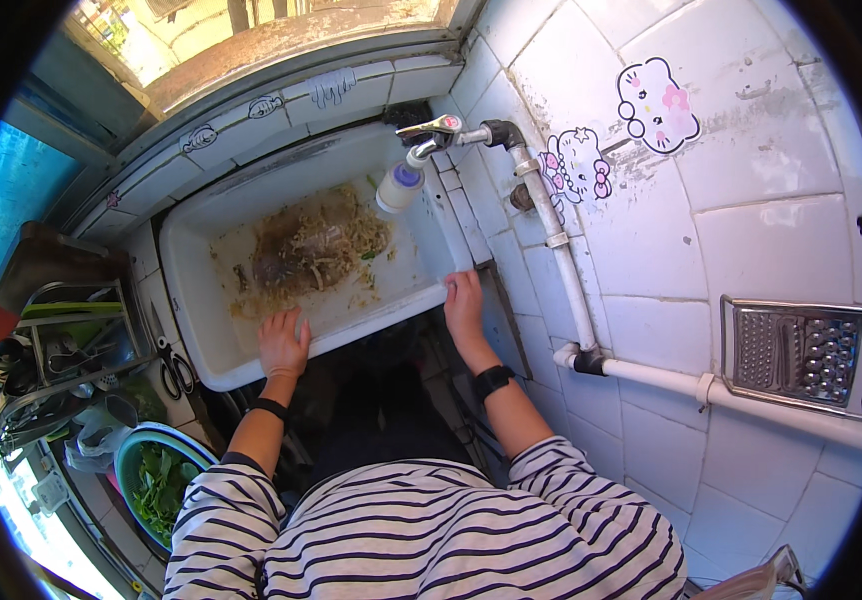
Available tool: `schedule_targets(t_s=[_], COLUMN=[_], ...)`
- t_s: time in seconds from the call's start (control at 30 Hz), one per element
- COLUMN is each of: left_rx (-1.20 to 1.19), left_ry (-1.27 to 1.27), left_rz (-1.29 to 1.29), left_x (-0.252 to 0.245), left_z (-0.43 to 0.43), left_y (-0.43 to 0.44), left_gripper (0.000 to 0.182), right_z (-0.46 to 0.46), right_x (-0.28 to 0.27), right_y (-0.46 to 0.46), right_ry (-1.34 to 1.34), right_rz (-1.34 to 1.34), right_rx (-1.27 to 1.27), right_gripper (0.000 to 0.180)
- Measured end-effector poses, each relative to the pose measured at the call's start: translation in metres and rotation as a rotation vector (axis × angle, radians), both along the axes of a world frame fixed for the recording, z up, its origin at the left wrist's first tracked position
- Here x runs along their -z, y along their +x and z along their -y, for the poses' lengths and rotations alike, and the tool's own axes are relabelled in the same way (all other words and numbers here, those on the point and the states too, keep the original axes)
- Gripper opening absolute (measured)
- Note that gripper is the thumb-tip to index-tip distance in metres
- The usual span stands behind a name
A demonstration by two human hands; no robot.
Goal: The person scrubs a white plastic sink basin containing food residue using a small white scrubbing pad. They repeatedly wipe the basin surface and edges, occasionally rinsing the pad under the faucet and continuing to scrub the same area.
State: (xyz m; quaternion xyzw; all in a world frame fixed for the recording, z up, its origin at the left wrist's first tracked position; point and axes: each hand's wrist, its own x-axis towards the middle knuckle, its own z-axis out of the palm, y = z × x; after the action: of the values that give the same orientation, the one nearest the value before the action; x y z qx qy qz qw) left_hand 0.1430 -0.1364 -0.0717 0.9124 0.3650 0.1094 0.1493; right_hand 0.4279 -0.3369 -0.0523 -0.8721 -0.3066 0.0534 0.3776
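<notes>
Before me is a white sink [202, 352] with brownish water and food scraps [311, 247] pooled over its bottom. My left hand [284, 341] rests over the sink's front rim, fingers apart and reaching onto the inner wall. At the front right corner, my right hand [464, 300] lies with its fingertips on the rim. I see nothing held in either hand. Over the right end of the sink hangs a faucet [431, 135] with a white and purple filter nozzle [402, 186]. No running water shows at the nozzle.
Scissors [174, 369] lie left of the sink, beside a metal rack [75, 330] of utensils. A teal basket [127, 469] holds leafy greens [161, 480]. White pipe [562, 262] runs along the tiled wall at right, where a metal grater [797, 356] hangs. A window [251, 52] is behind the sink.
</notes>
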Motion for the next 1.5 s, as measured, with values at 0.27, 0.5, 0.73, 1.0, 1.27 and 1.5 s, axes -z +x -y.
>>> schedule_targets(t_s=[0.27, 0.5, 0.73, 1.0, 1.27, 1.5], left_rx=[0.001, 0.011, 0.014, 0.007, 0.027, 0.012], left_ry=[0.037, 0.026, 0.032, 0.043, 0.041, 0.029], left_rz=[-0.017, -0.01, -0.02, -0.036, -0.006, -0.034], left_x=[-0.002, -0.001, -0.003, -0.003, -0.004, -0.004], left_z=[0.0, 0.001, -0.001, 0.0, 0.0, 0.0], left_y=[0.002, 0.0, 0.002, 0.002, 0.002, 0.002], left_gripper=[0.031, 0.031, 0.032, 0.032, 0.032, 0.031], right_z=[-0.011, 0.004, 0.01, 0.017, 0.022, 0.028], right_x=[-0.004, -0.009, -0.001, 0.001, 0.007, 0.002], right_y=[-0.04, -0.015, -0.016, -0.009, -0.006, -0.012], right_ry=[-0.085, 0.139, 0.106, 0.24, 0.704, 0.161], right_rz=[-0.091, 0.146, -0.004, -0.102, -0.365, 0.167], right_rx=[-0.03, 0.119, 0.102, 0.243, 0.325, 0.126], right_gripper=[0.011, 0.007, 0.004, 0.009, 0.023, 0.014])
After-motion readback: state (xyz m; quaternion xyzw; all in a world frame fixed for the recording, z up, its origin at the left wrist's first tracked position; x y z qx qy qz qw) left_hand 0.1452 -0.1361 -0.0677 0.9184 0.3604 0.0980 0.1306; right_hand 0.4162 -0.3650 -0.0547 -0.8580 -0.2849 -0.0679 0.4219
